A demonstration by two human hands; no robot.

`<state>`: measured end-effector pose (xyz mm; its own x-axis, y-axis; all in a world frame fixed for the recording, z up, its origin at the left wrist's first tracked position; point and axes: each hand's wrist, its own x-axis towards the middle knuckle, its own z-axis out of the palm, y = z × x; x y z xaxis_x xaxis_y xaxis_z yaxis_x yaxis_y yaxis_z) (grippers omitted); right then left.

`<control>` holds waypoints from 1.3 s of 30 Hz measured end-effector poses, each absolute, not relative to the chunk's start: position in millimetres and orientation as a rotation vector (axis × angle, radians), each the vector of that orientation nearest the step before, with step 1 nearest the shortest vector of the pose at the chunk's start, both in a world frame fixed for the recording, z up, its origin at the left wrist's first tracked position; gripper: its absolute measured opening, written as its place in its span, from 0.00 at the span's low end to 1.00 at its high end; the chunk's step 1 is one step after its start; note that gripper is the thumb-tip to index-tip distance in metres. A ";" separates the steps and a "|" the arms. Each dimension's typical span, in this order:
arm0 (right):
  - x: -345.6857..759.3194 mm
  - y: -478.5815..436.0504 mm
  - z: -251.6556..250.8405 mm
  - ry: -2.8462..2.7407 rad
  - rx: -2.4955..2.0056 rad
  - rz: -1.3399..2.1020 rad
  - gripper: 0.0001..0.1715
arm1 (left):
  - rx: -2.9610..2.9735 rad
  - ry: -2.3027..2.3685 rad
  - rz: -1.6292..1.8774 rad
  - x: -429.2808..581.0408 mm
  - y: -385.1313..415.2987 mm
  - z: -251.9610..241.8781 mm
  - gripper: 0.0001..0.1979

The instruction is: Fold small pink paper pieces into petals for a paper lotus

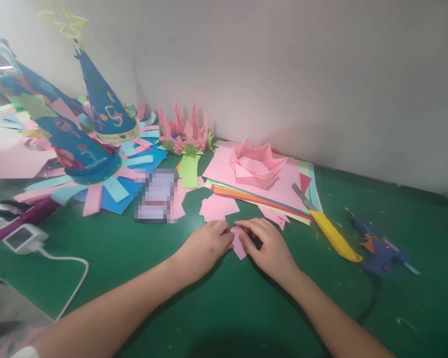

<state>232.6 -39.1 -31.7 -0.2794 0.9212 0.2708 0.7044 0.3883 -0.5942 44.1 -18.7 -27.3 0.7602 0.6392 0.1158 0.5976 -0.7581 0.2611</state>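
A small pink paper piece [239, 246] lies on the green table [216, 313], low in the middle of the view, pinned between 2 hands. The left hand [205, 246] comes in from 7 o'clock, palm down, fingers curled, and its fingertips press on the paper's left edge. The right hand [271, 248] comes in from 5 o'clock, fingers bent over the paper's right side, thumb and forefinger closed on it. How the paper is folded under the fingers cannot be told.

At 11 o'clock from the paper, just beyond the left hand, lie a few loose pink squares [216, 206]. At 12 to 1 o'clock a stack of coloured sheets [218, 169] lies flat, a pink sheet on top. On it sits the only bowl-like thing here, a folded pink paper form [256, 164] with pointed rims, open upward; its hollow shows only more pink folds.

At 3 o'clock of the right hand a yellow utility knife [334, 236] lies with its blade reaching onto the stack's corner. Further out at 3 o'clock lies a blue glue gun [377, 248].

At 10 o'clock there is a blurred rectangle [157, 194], and beyond it pink paper flowers [182, 132] stand against the wall [283, 74] above a green strip [189, 171]. Further toward 10 o'clock 2 blue paper cones [104, 104] stand on rings of pink and blue strips. At 9 o'clock a white plug adapter [22, 237] rests near the table edge, its cable [74, 283] trailing toward 7 o'clock.
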 end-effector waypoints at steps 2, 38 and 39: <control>232.2 -37.9 -30.6 -2.056 -1.361 0.485 0.09 | 2.706 0.968 0.343 43.6 -16.4 -28.0 0.11; 240.4 -37.4 -32.9 -2.337 -1.222 0.289 0.13 | 2.665 0.594 0.380 30.7 2.3 -7.0 0.14; 240.2 -37.4 -32.8 -2.342 -1.216 0.282 0.13 | 2.664 0.597 0.380 30.9 2.3 -7.4 0.14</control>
<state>240.2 -37.4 -32.8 -0.4883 0.8112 0.3219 0.7118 0.5835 -0.3909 30.9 2.3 -7.4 0.8731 0.4549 0.1754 0.3512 -0.8363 0.4209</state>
